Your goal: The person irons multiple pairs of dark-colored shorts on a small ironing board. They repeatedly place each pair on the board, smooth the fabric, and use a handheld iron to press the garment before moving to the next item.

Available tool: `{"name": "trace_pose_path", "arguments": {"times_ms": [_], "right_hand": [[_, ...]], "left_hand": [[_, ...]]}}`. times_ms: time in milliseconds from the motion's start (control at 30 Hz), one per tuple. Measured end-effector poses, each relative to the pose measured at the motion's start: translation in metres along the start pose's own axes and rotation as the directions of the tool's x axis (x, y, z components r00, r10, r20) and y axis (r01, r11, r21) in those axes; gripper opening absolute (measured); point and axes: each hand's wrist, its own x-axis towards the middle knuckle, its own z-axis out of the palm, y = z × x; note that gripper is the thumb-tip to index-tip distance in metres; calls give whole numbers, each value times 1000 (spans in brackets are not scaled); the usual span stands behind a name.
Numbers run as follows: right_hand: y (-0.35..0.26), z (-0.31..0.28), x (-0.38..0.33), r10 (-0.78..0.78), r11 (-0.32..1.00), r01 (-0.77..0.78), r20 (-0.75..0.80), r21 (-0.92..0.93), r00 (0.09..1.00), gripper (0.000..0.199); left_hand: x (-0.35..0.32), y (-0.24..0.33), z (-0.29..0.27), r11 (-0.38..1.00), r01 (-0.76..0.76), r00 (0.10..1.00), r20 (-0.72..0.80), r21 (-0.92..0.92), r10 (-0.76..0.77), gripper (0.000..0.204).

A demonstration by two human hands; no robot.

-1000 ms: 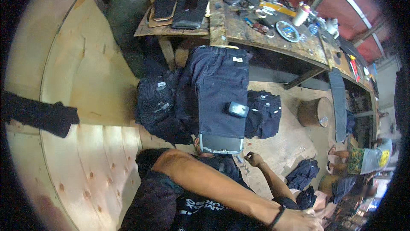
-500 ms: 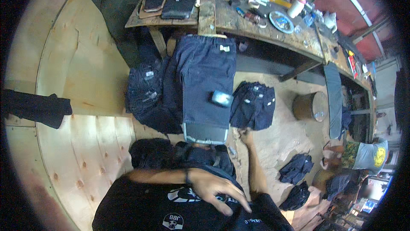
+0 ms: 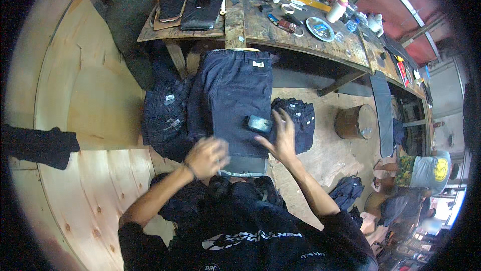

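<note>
Both hands have come up from my lap since the earlier frame and now sit over the jeans (image 3: 235,98) spread flat at centre. Left hand (image 3: 206,157) at 7 o'clock of the jeans is blurred, fingers loosely curled, holding nothing I can see, just above the lower hem. Right hand (image 3: 281,138) at 5 o'clock has fingers spread wide, fingertips just beside the phone (image 3: 259,123), a dark rectangle lying on the right leg. I can't tell if they touch it. White label (image 3: 258,64), small and square, sits on the waistband at 12 o'clock. Folded stack (image 3: 165,115) at 9 o'clock carries small pale tags. Another folded pile (image 3: 299,120) lies at 3 o'clock. Workbench (image 3: 250,25) above at 12 o'clock, round brown drum (image 3: 354,121) far at 3.
</note>
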Motion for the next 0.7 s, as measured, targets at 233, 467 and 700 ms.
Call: {"name": "trace_pose_path", "arguments": {"times_ms": [233, 467, 700], "right_hand": [[-25, 62, 29, 220, 960, -186, 148, -211, 964, 70], [-9, 86, 5, 82, 986, -112, -219, -127, 972, 71], [-12, 77, 14, 205, 964, -230, -179, -134, 962, 72]], "left_hand": [[236, -97, 28, 1000, -21, 931, -364, -9, 16, 55], [283, -76, -2, 873, 204, 547, 688, 443, -477, 122], [291, -95, 23, 708, 25, 950, 205, 706, -237, 32]]}}
